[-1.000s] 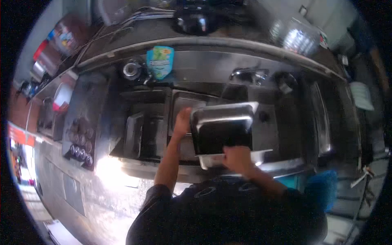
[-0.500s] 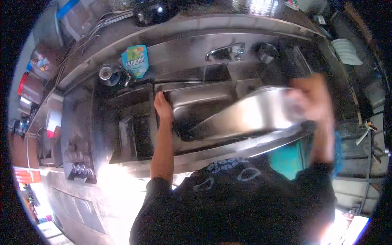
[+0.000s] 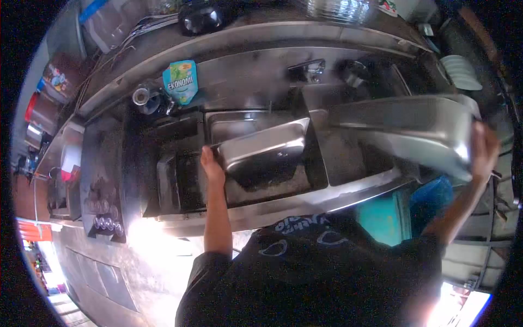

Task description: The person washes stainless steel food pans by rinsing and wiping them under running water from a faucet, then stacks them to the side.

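My right hand (image 3: 485, 150) grips the near end of a long stainless steel food pan (image 3: 436, 122), lifted and tilted over the sink's right side. That pan is smeared by motion at its far end. At the left edge of a second, smaller-looking steel pan (image 3: 261, 150), my left hand (image 3: 212, 165) is closed on the rim. This second pan leans on its side over the middle sink basin (image 3: 308, 182). Behind it, a further steel pan or basin edge (image 3: 234, 125) shows, partly hidden. The faucet (image 3: 315, 70) stands at the back wall, partly blurred.
An EKONOMI pouch (image 3: 181, 83) and a clear glass jar (image 3: 144, 97) stand behind the left basin. Stacked white plates (image 3: 461, 72) sit at the right. Below the right counter edge are a green tub (image 3: 381, 218) and a blue one (image 3: 433, 199). Small glasses (image 3: 109, 224) stand far left.
My right hand has swung the long pan up and to the right, away from the middle basin. My left hand has come slightly down and nearer, with the second pan now tilted.
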Tool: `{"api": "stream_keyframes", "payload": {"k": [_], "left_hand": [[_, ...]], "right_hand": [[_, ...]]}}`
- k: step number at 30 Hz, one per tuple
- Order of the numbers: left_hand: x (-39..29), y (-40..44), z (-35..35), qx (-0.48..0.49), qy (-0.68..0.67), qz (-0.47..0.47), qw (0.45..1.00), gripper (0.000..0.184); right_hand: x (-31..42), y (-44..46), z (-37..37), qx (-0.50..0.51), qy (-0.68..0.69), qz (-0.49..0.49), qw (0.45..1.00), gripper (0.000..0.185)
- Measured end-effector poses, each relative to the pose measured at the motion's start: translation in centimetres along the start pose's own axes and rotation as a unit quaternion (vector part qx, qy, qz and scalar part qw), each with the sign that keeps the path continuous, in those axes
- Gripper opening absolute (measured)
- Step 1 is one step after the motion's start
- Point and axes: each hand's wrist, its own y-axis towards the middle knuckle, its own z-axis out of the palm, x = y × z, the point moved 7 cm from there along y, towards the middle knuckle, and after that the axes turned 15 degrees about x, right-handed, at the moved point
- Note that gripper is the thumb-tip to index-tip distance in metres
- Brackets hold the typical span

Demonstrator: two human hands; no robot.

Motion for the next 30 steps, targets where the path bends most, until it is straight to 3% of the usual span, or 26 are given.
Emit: {"api": "stream_keyframes", "payload": {"k": [2,4,6,7,8,10,13,17,20,23,28,30], "left_hand": [[0.3,-1.7,-0.9,-0.047,-0.019,0.011,0.999,0.031],[-0.3,-3.8,-1.2,-0.067,-0.025,0.017,0.997,0.032],[-1.1,-7.1,-0.5,-0.059,0.011,-0.064,0.996,0.038],[-0.5,-8.0,-1.1,-0.058,0.012,-0.062,0.996,0.038],[-0.3,-8.8,-2.3,-0.06,0.146,-0.018,0.987,0.042],[-0.3,-10.7,-3.6,-0.059,0.284,0.02,0.957,0.047],[-0.9,-11.7,-3.2,0.005,0.217,0.116,0.969,0.061],[-1.5,-13.3,-2.3,0.038,0.137,0.086,0.986,0.071],[-2.3,-14.0,-1.4,0.021,0.165,0.072,0.983,0.074],[-1.5,-13.5,-1.0,0.025,0.167,0.068,0.983,0.075],[-1.7,-12.2,-1.6,0.021,0.217,0.054,0.974,0.074],[-1.5,-12.0,-1.1,0.017,0.246,0.041,0.968,0.073]], "right_hand": [[2.5,0.3,6.1,0.019,-0.084,0.046,0.995,0.045],[2.9,0.6,12.3,-0.003,-0.175,-0.041,0.984,0.053],[1.2,0.1,18.4,-0.026,-0.264,-0.12,0.956,0.056],[1.1,0.0,20.9,-0.025,-0.268,-0.141,0.953,0.058],[0.9,-0.3,23.4,-0.022,-0.27,-0.16,0.949,0.059],[-1.0,-0.9,27.7,0.012,-0.219,-0.196,0.956,0.055],[-4.2,-3.3,32.9,0.049,-0.215,-0.242,0.945,0.048],[-9.8,-7.4,37.0,0.167,-0.233,-0.201,0.937,0.041],[-13.8,-11.4,39.0,0.258,-0.228,-0.211,0.915,0.036],[-18.7,-15.5,42.6,0.466,-0.263,-0.168,0.828,0.035],[-19.6,-16.9,41.0,0.446,-0.17,-0.133,0.868,0.041],[-20.1,-16.9,40.5,0.501,-0.154,-0.042,0.851,0.049]]}}
